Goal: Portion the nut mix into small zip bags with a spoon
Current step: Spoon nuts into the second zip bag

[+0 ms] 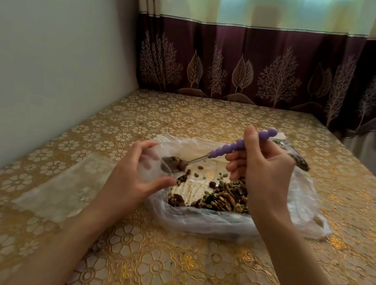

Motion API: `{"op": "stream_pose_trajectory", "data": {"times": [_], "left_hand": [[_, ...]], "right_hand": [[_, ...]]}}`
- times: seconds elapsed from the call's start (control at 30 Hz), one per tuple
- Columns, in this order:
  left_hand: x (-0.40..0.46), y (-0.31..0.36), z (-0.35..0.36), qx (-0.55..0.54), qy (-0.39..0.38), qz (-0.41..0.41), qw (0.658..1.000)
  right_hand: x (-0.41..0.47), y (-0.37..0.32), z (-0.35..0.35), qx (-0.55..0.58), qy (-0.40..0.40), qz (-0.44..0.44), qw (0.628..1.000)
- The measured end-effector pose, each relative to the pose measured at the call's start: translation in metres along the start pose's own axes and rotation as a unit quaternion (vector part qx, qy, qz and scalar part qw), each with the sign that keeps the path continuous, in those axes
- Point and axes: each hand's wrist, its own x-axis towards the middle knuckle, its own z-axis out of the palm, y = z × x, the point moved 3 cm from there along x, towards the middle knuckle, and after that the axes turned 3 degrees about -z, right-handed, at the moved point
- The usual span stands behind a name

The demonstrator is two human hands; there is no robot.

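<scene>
— Gold floral embossed tablecloth (164, 272) filled the near edge, with both forearms reaching over it. What was the left hand (129, 172) doing?

— Its thumb and fingers were curled round the mouth of a small clear zip bag (148, 168), pinching it open; the film was blurred, so how wide it gaped I couldn't tell.

— And the right hand (264, 175)?

— Fingers were closed on the purple beaded handle of a metal spoon (203, 160), the loaded bowl right at the bag's mouth, perhaps just inside.

— Where was the mix?

— Brown and green nut mix (223, 195) lay heaped on a large crinkled clear plastic bag (195, 218) spread on the table, under the right hand, with strays scattered toward the left.

— So, the tip?

— I'd have kept the small bag over the big sheet, so spills fell back, pushed the bowl well past the zip, then rolled the wrist slowly.
</scene>
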Motion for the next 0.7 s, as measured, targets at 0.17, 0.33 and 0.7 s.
{"op": "stream_pose_trajectory", "data": {"times": [0.17, 0.33, 0.7], "left_hand": [[0.000, 0.003, 0.001, -0.037, 0.002, 0.005, 0.999], [0.001, 0.000, -0.003, -0.069, 0.043, 0.002, 0.997], [0.001, -0.006, -0.010, -0.056, 0.085, -0.026, 0.994]], "right_hand": [[-0.010, 0.001, 0.017, 0.030, -0.065, -0.020, 0.997], [-0.015, 0.001, 0.026, 0.068, -0.147, -0.028, 0.986], [0.000, 0.006, -0.004, 0.082, -0.006, 0.008, 0.997]]}}
